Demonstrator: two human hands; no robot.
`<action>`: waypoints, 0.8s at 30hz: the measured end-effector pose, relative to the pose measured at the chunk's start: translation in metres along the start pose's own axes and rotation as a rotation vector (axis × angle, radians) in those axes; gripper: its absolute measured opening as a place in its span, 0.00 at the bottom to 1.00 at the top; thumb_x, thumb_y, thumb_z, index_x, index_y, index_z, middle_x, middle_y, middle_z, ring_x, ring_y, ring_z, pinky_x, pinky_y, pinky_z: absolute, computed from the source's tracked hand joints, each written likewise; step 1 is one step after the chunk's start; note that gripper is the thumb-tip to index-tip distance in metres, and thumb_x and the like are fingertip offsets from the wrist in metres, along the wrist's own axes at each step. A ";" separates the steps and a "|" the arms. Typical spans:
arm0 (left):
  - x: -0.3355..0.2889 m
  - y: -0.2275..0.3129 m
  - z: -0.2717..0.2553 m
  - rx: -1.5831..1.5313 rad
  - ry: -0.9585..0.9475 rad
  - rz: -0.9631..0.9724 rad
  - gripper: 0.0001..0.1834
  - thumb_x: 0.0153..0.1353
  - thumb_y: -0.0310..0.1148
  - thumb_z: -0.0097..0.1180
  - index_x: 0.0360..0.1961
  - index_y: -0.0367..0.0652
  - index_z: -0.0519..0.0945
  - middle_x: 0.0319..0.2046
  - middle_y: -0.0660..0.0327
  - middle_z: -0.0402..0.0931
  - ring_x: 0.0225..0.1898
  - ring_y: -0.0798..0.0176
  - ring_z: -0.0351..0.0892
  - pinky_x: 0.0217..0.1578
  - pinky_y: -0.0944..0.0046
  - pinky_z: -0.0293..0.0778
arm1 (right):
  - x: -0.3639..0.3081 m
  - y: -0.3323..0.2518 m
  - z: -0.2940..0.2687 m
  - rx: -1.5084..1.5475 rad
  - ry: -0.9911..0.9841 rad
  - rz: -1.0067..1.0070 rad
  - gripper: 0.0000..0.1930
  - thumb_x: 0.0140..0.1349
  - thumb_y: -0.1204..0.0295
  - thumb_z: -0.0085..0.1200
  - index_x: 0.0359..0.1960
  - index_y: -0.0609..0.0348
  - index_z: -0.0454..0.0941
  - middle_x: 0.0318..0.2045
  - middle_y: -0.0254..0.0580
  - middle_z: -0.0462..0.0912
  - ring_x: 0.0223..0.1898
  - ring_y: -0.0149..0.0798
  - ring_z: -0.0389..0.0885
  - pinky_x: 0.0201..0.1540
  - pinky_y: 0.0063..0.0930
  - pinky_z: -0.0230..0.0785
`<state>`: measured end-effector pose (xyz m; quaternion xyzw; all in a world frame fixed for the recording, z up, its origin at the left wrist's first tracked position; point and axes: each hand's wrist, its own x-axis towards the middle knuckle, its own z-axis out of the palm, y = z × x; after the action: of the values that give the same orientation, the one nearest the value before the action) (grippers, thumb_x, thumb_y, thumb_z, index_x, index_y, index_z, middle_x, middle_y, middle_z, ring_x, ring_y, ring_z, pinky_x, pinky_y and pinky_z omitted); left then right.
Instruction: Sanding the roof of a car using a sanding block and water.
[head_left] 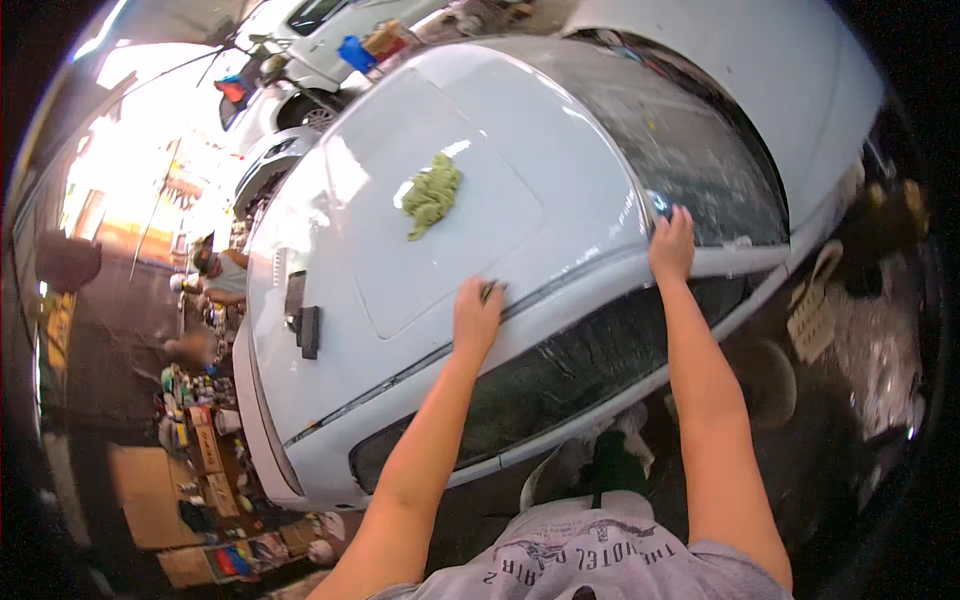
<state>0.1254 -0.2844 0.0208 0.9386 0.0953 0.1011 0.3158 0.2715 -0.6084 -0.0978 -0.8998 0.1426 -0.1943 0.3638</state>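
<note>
Landmark: white car roof [430, 270], curving across the middle of the view; all places are being given relative to it.
Left hand [477, 316]: pressing palm-down on the roof's near edge, just above the dark side window [560, 375].
Left grip: fingers are curling together over a small dark object [490, 291], which is peeking out at the fingertips; its kind is too small to tell.
Right hand [672, 245]: lying flat on the roof's near corner, beside the windscreen [690, 150].
Right grip: fingers are spreading slightly apart and touching the paint; whether the hand is holding anything cannot be told.
Green cloth [432, 195]: sitting crumpled on the roof's middle, well beyond both hands and touching neither.
Black fitting [308, 331]: sitting on the roof toward its left end, well apart from the left hand.
Floor clutter [200, 420]: boxes and small containers are lying below the roof's left end.
Another person [225, 272]: sitting beyond the roof's left end, near the clutter.
</note>
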 end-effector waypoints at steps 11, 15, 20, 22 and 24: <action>-0.046 -0.079 -0.036 0.328 0.433 0.004 0.18 0.61 0.40 0.60 0.47 0.41 0.75 0.57 0.49 0.70 0.60 0.43 0.67 0.61 0.44 0.65 | -0.033 -0.087 0.000 -0.125 -0.069 -0.589 0.30 0.67 0.67 0.52 0.68 0.66 0.63 0.70 0.67 0.60 0.71 0.64 0.59 0.72 0.56 0.54; -0.045 -0.081 -0.037 0.281 0.393 0.014 0.15 0.58 0.35 0.58 0.44 0.40 0.74 0.57 0.49 0.70 0.59 0.42 0.68 0.61 0.45 0.65 | -0.101 -0.153 0.027 0.083 -0.201 -0.765 0.30 0.66 0.65 0.54 0.67 0.65 0.64 0.69 0.65 0.62 0.71 0.63 0.59 0.73 0.55 0.52; -0.044 -0.080 -0.038 0.286 0.382 -0.006 0.16 0.56 0.35 0.58 0.44 0.40 0.74 0.56 0.49 0.70 0.59 0.42 0.68 0.60 0.45 0.65 | -0.124 -0.178 0.019 -0.043 -0.284 -0.710 0.26 0.65 0.63 0.54 0.61 0.63 0.70 0.67 0.57 0.66 0.69 0.58 0.61 0.73 0.54 0.51; -0.045 -0.080 -0.038 0.300 0.371 0.014 0.17 0.55 0.35 0.59 0.44 0.41 0.74 0.56 0.49 0.71 0.59 0.43 0.68 0.61 0.46 0.65 | -0.121 -0.180 0.013 -0.113 -0.348 -0.743 0.25 0.66 0.62 0.54 0.60 0.63 0.71 0.67 0.57 0.67 0.69 0.58 0.62 0.72 0.54 0.51; -0.045 -0.079 -0.038 0.294 0.378 -0.014 0.17 0.55 0.36 0.59 0.45 0.41 0.74 0.56 0.50 0.70 0.59 0.43 0.67 0.61 0.46 0.64 | -0.119 -0.184 0.011 -0.125 -0.336 -0.770 0.24 0.66 0.61 0.54 0.59 0.63 0.72 0.66 0.56 0.67 0.69 0.57 0.62 0.72 0.54 0.52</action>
<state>0.0633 -0.2113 -0.0039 0.9383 0.1727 0.2578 0.1529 0.1926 -0.4264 -0.0035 -0.9269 -0.2536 -0.1577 0.2274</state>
